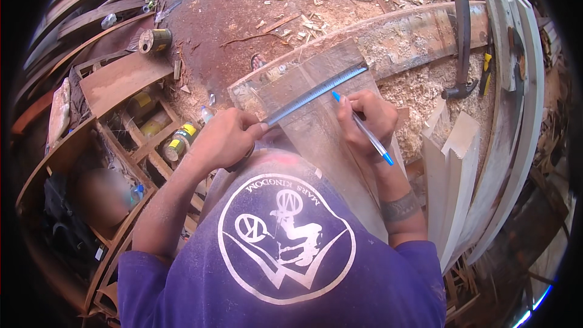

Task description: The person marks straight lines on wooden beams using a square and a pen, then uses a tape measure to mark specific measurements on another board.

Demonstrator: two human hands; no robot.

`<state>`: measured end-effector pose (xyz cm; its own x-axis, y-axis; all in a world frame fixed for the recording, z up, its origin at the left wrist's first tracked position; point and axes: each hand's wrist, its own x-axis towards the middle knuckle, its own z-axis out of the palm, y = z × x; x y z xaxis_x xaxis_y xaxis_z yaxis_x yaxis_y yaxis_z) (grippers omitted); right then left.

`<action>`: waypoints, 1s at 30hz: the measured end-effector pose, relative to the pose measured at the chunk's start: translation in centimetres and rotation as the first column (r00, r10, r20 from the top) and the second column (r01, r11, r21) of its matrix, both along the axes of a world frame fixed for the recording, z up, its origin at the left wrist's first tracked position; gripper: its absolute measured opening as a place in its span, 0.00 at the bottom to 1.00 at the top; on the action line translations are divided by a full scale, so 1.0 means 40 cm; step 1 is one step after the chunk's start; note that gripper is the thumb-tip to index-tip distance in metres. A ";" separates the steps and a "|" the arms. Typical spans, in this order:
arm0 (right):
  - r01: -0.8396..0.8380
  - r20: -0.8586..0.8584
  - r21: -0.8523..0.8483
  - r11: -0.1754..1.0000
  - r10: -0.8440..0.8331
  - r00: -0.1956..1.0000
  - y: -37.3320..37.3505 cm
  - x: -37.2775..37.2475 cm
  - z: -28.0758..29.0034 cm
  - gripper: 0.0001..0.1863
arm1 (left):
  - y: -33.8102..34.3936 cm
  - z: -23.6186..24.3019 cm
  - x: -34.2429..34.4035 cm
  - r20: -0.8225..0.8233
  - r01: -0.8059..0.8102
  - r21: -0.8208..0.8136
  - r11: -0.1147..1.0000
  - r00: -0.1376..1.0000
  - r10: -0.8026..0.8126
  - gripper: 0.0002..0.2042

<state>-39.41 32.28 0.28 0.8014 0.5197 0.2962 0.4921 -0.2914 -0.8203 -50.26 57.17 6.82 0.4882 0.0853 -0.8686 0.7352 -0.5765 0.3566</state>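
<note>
A wooden board (328, 124) lies in front of me, its far end resting over a curved timber. Across it runs a steel ruler (317, 92) on a slant, from lower left to upper right. My left hand (229, 136) pinches the ruler's near left end between thumb and fingers. In my right hand (369, 123) is a blue-and-white pen (378, 141), its blue tip pointing up-left at the board just below the ruler. Whether the tip touches the wood I cannot tell.
The curved timber (419, 35) spans the far side, with wood shavings (416, 94) beside it. A hammer (463, 45) and a yellow-handled tool (486, 74) lie at the right, near several pale curved boards (522, 121). Cans stand at the left, one rusty (155, 41), above a wooden frame with compartments.
</note>
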 end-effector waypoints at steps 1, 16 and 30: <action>-0.001 0.010 0.012 1.000 0.001 1.000 0.000 0.001 -0.001 0.08 | -0.001 0.001 0.001 0.001 0.001 0.001 1.000 1.000 -0.001 0.19; -0.001 0.029 0.000 1.000 0.001 1.000 0.002 -0.001 -0.003 0.09 | -0.005 0.005 0.000 0.007 -0.006 0.012 1.000 1.000 0.006 0.20; 0.274 -0.560 -0.045 0.961 -0.251 0.790 -0.203 -0.025 0.182 0.10 | -0.085 0.086 -0.020 0.242 0.233 -0.066 0.970 0.947 -0.211 0.16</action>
